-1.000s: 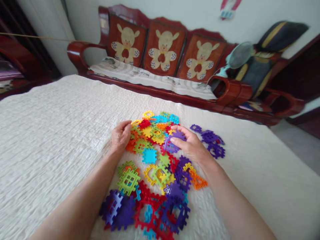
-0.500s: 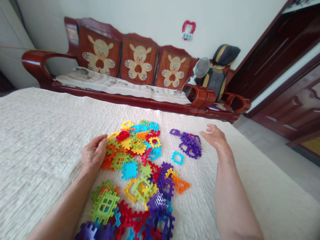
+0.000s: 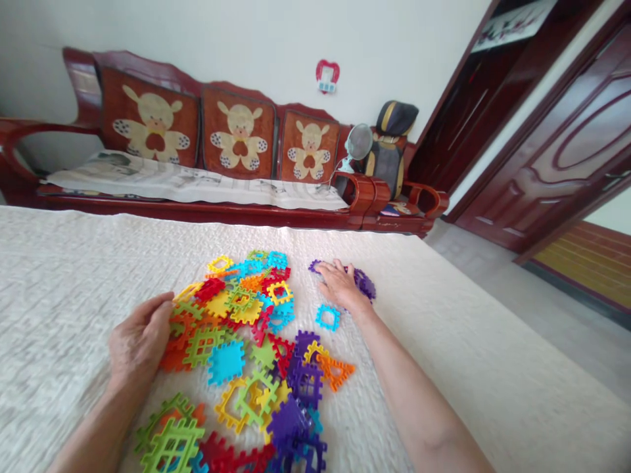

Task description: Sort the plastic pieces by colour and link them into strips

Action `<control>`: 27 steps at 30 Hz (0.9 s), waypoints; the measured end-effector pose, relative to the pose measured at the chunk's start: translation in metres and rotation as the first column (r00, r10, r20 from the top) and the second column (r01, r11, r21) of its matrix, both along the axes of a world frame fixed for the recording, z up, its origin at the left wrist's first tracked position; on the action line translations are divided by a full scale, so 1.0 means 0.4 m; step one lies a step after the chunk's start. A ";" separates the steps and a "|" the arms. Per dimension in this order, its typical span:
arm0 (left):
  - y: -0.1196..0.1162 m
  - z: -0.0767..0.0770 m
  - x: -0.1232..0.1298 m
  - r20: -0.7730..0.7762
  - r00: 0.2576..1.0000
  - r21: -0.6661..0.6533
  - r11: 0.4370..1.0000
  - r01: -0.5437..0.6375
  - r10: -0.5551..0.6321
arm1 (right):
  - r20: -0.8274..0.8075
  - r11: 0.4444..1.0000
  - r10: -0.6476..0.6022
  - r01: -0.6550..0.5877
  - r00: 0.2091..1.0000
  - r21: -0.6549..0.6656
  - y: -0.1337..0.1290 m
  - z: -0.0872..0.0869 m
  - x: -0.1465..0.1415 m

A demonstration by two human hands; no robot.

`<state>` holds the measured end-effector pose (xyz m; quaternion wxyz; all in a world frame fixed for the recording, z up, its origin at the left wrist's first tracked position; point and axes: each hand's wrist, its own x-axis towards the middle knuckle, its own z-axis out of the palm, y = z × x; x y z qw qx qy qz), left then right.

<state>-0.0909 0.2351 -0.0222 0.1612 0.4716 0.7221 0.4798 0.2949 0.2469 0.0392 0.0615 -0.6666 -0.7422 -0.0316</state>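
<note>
Interlocking plastic pieces with toothed edges lie in a mixed heap on the white bedcover [image 3: 73, 282]. At the heap's left side is my left hand [image 3: 140, 335], fingers curled together and tips against a tilted yellow piece [image 3: 188, 292]; whether it grips anything is hidden. My right hand [image 3: 340, 286] reaches over a separate group of purple pieces [image 3: 365, 284], fingers spread, the fingertips near a small purple frame [image 3: 314, 265]. The hand covers part of that group. A light blue square frame [image 3: 328, 317] lies just below the right hand.
Nearer to me are more pieces, including a green window-shaped piece [image 3: 173, 447], red pieces [image 3: 231, 454] and an orange triangle [image 3: 336, 372]. Beyond the bedcover stands a wooden sofa [image 3: 197, 209] with bear cushions. A small fan [image 3: 359, 141] is at its right end, and a door [image 3: 557, 151] farther right.
My right hand has moved left from beside the purple group to above it. My left hand stays at the heap's left edge. The camera view has turned to the right.
</note>
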 end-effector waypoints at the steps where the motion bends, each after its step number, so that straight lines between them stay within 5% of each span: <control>1: -0.001 0.004 0.001 0.027 1.000 -0.019 1.000 -0.002 0.003 | 0.005 1.000 -0.005 0.005 1.000 -0.001 -0.001 0.002 0.003; 10: -0.008 0.025 0.012 0.098 0.995 -0.076 0.997 -0.001 0.008 | -0.118 0.986 -0.159 0.152 0.980 -0.066 -0.006 0.087 0.084; 16: -0.014 0.035 0.013 0.082 0.997 -0.076 0.997 0.006 0.000 | -0.292 0.930 -0.305 0.350 0.906 0.115 0.008 0.116 0.210; 22: -0.016 0.036 0.015 0.082 0.997 -0.072 0.997 0.006 0.000 | -0.292 0.958 -0.250 0.191 0.923 -0.215 0.075 0.089 0.249; 27: -0.008 0.018 0.005 0.059 0.998 -0.069 0.997 0.022 -0.018 | -0.294 0.936 -0.227 0.125 0.928 -0.328 0.101 0.087 0.247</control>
